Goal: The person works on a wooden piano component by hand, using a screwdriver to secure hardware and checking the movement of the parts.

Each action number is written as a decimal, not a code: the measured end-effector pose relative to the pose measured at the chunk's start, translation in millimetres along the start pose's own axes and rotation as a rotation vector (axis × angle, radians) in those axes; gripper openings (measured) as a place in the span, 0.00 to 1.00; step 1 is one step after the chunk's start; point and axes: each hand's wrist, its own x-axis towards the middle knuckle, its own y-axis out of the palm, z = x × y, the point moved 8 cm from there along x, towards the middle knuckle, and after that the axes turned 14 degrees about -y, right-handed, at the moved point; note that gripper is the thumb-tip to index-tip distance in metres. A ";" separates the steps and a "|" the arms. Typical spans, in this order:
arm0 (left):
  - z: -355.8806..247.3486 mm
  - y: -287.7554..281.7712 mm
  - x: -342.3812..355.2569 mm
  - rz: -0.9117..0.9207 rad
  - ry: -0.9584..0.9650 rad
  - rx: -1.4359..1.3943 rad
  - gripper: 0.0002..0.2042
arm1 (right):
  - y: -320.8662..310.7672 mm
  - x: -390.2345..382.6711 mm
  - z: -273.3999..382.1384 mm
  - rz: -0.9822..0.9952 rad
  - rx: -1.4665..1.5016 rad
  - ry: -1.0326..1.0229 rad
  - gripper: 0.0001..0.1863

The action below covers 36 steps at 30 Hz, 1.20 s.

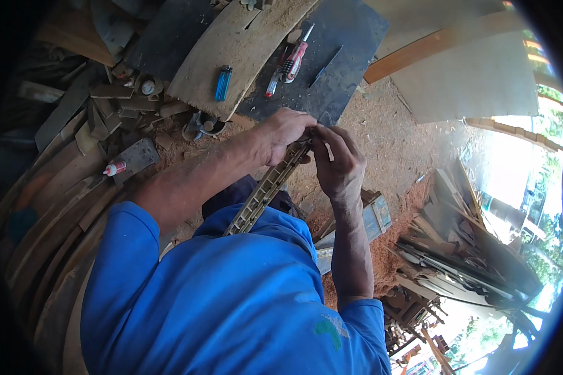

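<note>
A long, narrow, brass-coloured ladder-like piece (266, 190) with ribs across it runs from my lap up to my two hands. My left hand (286, 132) is closed round its far end. My right hand (341, 159) pinches at that same end, thumb and forefinger close to the left fingers. What the right fingertips grip is too small and hidden to make out. A thin, curved, wire-like line (327, 117) shows just beyond the right fingers. The near end of the ladder-like piece rests against my blue shirt.
Ahead, a dark board (356, 37) carries a red and clear-handled screwdriver (292, 65) and a thin dark pointed tool (326, 65). A blue lighter (223, 83) lies on a curved wooden board (197, 72). Wood offcuts (106, 115) are heaped at left; more scrap (456, 231) lies at right.
</note>
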 end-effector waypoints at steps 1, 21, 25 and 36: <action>-2.0 -0.3 -1.7 -0.004 0.010 -0.009 0.07 | -2.6 0.1 0.3 -0.010 -0.005 0.007 0.12; 15.5 -21.3 5.3 0.114 -0.069 -0.074 0.10 | 105.5 110.2 -94.4 0.539 -0.063 0.297 0.21; 21.0 -31.0 10.9 0.156 -0.071 -0.087 0.09 | 145.9 113.5 -127.4 0.587 -0.138 0.361 0.21; 9.4 -29.7 12.7 0.202 -0.059 -0.009 0.08 | -45.5 20.4 -45.6 0.047 0.190 0.591 0.20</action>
